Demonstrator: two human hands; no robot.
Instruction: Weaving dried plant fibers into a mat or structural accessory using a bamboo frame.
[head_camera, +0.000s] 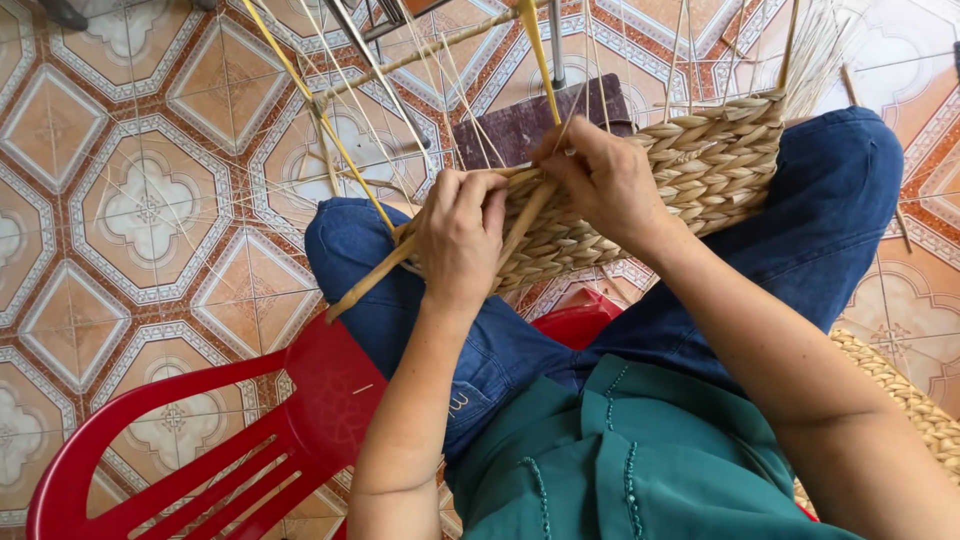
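A partly woven straw basket (700, 165) of thick braided fibre rests across my knees, which are in blue jeans. My left hand (460, 240) grips the basket's near edge, fingers curled over the weave and a loose thick strand (370, 280) that sticks out to the lower left. My right hand (600, 180) pinches a strand on top of the weave, close beside the left hand. Thin pale stakes (440, 80) fan upward from the basket's edge, and a yellow strand (310, 95) runs diagonally up to the left.
I sit on a red plastic chair (200, 440) over a patterned tile floor (130, 200). A dark purple board (520, 125) lies on the floor past my knees. Another woven piece (910, 400) shows at the right edge. Metal frame rods (370, 45) cross the top.
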